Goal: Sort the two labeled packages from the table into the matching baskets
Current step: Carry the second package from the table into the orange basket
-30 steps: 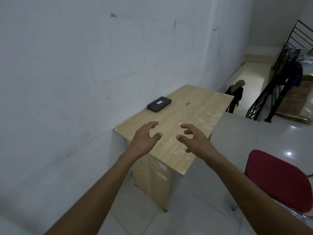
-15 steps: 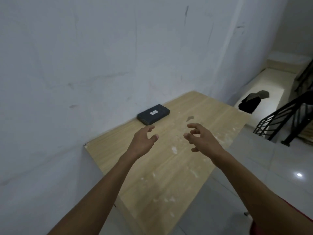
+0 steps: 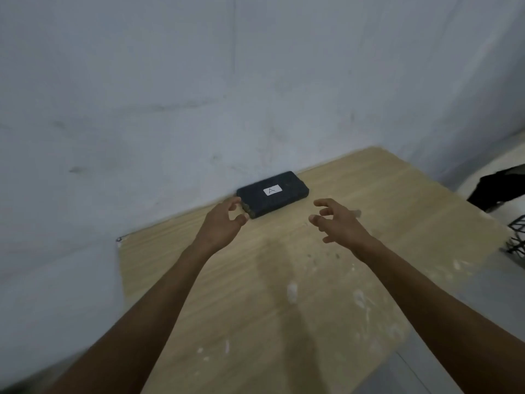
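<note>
Hands open: left hand (image 3: 224, 223) at black package (image 3: 272, 193), right hand (image 3: 339, 223) beside.

The table (image 3: 326, 294) has a pale wood-grain top, matt, flecked with white chalky smears (paint or plaster, it cannot be told which). The package (image 3: 272, 194) on it looks dark and matt, with a faintly rough, speckled skin, and bears a small white paper label (image 3: 272, 190). The wall (image 3: 199, 95) behind is painted white, dull and scuffed with grey marks.
</note>
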